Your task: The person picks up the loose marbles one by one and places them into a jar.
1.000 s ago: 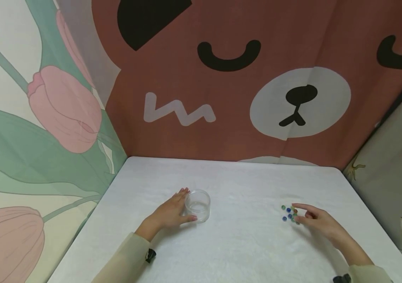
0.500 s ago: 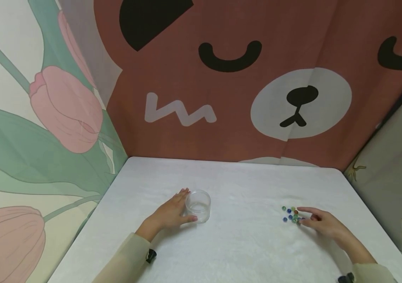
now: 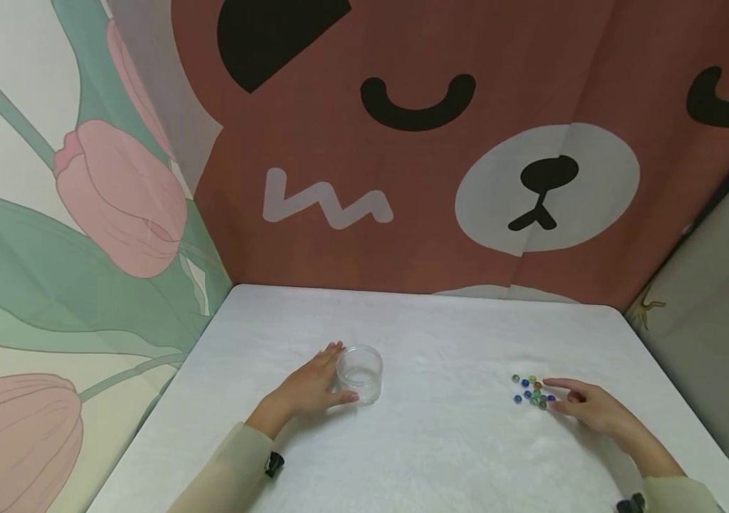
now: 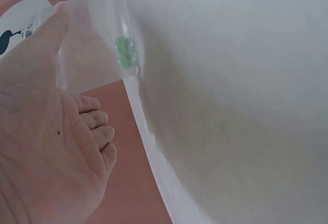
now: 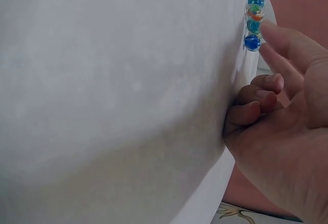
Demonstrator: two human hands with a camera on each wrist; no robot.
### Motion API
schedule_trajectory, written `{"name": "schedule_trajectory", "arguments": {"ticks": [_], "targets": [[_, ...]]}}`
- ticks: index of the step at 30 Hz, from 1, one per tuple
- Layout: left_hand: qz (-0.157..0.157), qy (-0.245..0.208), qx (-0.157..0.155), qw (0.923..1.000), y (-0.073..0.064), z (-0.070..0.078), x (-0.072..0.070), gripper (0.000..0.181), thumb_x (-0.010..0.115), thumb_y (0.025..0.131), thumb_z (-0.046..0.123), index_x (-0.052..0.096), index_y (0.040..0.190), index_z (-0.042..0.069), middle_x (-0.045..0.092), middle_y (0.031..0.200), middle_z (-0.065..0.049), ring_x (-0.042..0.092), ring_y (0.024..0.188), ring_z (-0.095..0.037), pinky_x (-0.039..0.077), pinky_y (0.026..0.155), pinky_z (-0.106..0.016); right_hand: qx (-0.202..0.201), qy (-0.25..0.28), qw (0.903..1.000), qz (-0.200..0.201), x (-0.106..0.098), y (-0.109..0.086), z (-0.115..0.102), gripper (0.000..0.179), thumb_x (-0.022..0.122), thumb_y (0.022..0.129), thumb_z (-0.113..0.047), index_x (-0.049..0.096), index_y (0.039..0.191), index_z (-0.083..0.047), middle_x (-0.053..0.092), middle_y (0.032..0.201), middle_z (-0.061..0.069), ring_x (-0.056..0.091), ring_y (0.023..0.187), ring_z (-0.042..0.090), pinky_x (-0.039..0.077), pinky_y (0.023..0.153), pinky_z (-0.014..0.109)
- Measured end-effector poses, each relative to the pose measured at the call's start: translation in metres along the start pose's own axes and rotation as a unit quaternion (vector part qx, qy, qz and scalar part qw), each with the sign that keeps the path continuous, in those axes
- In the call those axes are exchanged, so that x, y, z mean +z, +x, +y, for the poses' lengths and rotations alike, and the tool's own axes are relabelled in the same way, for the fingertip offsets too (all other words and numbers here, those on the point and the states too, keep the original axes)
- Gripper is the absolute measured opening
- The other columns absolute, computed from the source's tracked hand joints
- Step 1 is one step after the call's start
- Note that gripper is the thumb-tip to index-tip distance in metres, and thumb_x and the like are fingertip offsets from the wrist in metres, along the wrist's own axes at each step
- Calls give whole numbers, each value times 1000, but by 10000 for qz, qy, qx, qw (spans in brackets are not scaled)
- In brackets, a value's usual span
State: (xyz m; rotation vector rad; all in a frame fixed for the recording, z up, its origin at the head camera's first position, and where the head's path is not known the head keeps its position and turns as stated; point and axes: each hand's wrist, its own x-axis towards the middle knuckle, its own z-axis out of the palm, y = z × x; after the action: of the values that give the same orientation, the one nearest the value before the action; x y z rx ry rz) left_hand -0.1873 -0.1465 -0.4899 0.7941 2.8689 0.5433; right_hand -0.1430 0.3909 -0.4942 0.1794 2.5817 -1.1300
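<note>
Shows at the back a reddish-brown hanging fabric sheet printed with a sleepy cartoon animal. Has on the left a cream fabric sheet with pink tulips and green leaves, on the right a dim grey-beige plant-printed fabric sheet. Includes a white, round-cornered table. Is softly lit.

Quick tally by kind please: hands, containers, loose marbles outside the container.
Hands: 2, left hand and right hand
Clear container: 1
Loose marbles: at least 9; they're bunched up, so I can't give an exact count
Total: at least 12
</note>
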Motion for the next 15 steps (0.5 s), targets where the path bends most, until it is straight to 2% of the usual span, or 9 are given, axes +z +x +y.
{"name": "schedule_trajectory", "arguments": {"ticks": [4,15], "targets": [[-22,-13,-24,10000,0,1,0,104,62,89,69,27,159,0,26,166,-15,20,155,-30,24,125,-47,53,-48,10000,-36,-1,1,1,65,77,91,-32,54,143,-1,45,84,3,42,75,19,34,59,29],[-33,-14,-11,10000,-1,0,1,105,63,88,68,27,158,-1,25,166,-16,20,155,-31,25,124,-48,-155,-354,9993,-12,1,6,6,62,77,90,-31,57,142,-3,45,80,3,41,68,17,33,54,27]]}}
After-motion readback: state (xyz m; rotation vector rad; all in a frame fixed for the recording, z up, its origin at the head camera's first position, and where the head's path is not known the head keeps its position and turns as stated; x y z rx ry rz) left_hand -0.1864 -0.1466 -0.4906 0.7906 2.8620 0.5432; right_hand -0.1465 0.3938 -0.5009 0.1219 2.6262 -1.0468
